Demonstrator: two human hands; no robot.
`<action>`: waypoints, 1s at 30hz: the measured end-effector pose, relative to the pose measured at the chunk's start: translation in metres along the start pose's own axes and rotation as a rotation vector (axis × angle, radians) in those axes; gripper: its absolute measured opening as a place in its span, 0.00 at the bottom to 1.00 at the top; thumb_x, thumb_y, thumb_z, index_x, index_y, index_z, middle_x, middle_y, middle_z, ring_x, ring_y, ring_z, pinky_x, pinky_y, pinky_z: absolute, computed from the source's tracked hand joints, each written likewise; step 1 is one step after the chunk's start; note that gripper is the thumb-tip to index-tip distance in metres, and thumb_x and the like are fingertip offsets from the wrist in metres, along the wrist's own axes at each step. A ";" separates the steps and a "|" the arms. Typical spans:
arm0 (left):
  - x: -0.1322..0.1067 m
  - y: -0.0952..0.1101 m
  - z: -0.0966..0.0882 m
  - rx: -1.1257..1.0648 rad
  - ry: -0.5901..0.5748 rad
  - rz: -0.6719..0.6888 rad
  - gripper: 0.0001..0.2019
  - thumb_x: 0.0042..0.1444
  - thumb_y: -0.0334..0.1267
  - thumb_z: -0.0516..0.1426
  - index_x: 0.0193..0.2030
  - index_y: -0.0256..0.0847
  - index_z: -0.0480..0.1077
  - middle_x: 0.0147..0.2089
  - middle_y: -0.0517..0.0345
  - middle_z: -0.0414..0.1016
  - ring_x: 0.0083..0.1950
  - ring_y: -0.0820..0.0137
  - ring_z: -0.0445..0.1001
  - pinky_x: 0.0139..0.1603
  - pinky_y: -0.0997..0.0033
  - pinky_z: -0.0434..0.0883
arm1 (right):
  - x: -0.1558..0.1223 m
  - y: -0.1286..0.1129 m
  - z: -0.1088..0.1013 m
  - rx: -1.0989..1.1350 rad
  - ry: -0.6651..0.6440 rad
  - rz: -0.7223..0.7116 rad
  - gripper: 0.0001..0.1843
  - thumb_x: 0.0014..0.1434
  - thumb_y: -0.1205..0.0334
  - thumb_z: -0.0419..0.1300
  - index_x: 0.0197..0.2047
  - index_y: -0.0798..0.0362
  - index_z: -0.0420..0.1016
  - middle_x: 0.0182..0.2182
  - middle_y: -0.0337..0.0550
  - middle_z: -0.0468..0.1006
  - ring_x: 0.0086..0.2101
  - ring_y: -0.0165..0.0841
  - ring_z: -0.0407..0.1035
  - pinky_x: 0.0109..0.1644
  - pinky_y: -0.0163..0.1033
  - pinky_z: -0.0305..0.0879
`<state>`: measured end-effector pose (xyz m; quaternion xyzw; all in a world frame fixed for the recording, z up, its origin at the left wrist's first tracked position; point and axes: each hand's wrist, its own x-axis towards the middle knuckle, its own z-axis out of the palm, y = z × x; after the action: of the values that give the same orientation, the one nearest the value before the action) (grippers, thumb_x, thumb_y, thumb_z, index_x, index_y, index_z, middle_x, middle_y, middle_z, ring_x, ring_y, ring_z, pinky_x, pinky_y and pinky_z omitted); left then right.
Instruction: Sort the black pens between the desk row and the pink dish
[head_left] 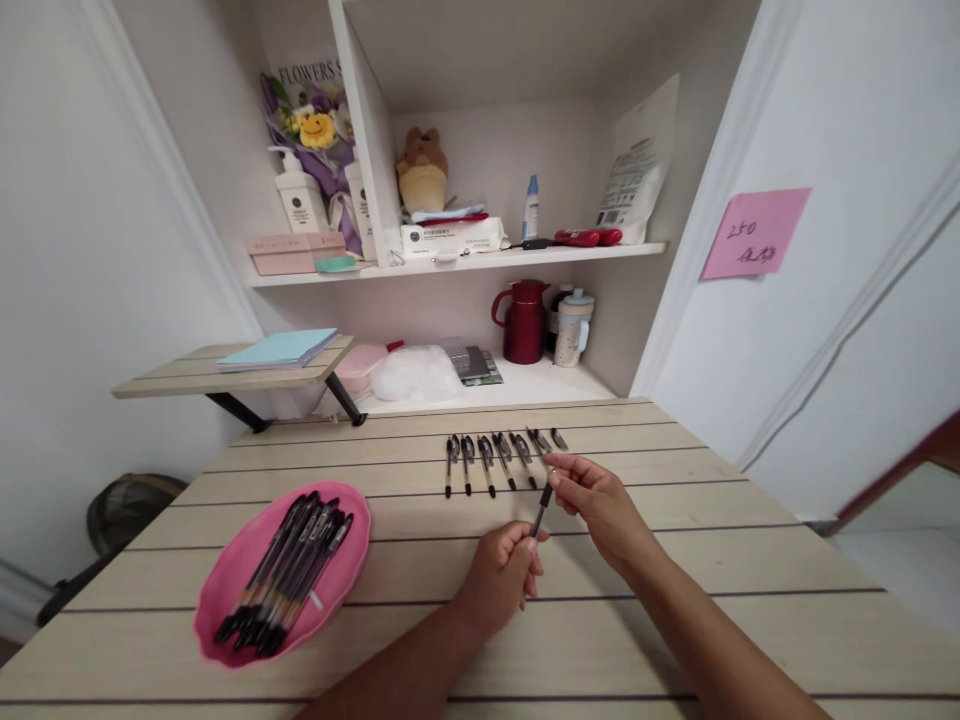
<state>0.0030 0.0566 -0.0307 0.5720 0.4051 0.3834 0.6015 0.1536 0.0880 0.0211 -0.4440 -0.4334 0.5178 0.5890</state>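
Observation:
My left hand is closed around the lower barrel of a black gel pen, which slants up and to the right. At the pen's upper end, the thumb and fingers of my right hand are pinched together; the tip is partly hidden there. Just beyond my hands lies a row of several short pens with black caps beside them. At the row's right end lies a lone black pen cap. To the left, a pink scalloped tray holds a pile of several capped black pens.
A small raised wooden stand with blue paper is at the back left. Behind the slatted table, a white shelf unit holds a red jug, a tumbler and a plastic bag.

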 end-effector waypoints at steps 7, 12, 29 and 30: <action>0.000 0.001 -0.001 -0.011 -0.002 0.012 0.16 0.53 0.44 0.49 0.42 0.35 0.66 0.23 0.64 0.62 0.17 0.82 0.59 0.13 0.83 0.54 | -0.002 -0.005 -0.004 0.004 -0.081 0.089 0.19 0.40 0.55 0.66 0.37 0.55 0.77 0.19 0.37 0.68 0.22 0.26 0.57 0.24 0.33 0.50; 0.000 0.002 -0.001 -0.018 0.000 0.013 0.16 0.52 0.45 0.50 0.41 0.34 0.67 0.23 0.64 0.63 0.17 0.81 0.60 0.13 0.83 0.54 | -0.001 -0.002 -0.006 0.024 -0.142 0.096 0.17 0.41 0.53 0.66 0.33 0.54 0.77 0.21 0.39 0.70 0.22 0.26 0.57 0.24 0.34 0.50; 0.000 0.003 -0.001 -0.029 -0.008 -0.017 0.15 0.52 0.44 0.50 0.40 0.35 0.67 0.23 0.64 0.63 0.17 0.81 0.60 0.13 0.83 0.54 | 0.001 -0.001 -0.011 -0.026 -0.146 0.079 0.15 0.40 0.54 0.66 0.32 0.52 0.75 0.30 0.41 0.75 0.29 0.30 0.64 0.31 0.34 0.57; 0.000 0.003 -0.001 -0.029 -0.008 -0.018 0.15 0.52 0.44 0.50 0.40 0.35 0.67 0.23 0.64 0.63 0.17 0.81 0.60 0.13 0.83 0.54 | 0.002 0.000 -0.012 -0.018 -0.148 0.088 0.16 0.40 0.54 0.66 0.34 0.52 0.75 0.32 0.42 0.76 0.30 0.30 0.65 0.32 0.35 0.58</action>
<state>0.0023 0.0574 -0.0276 0.5609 0.4024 0.3815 0.6147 0.1656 0.0889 0.0188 -0.4286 -0.4604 0.5707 0.5279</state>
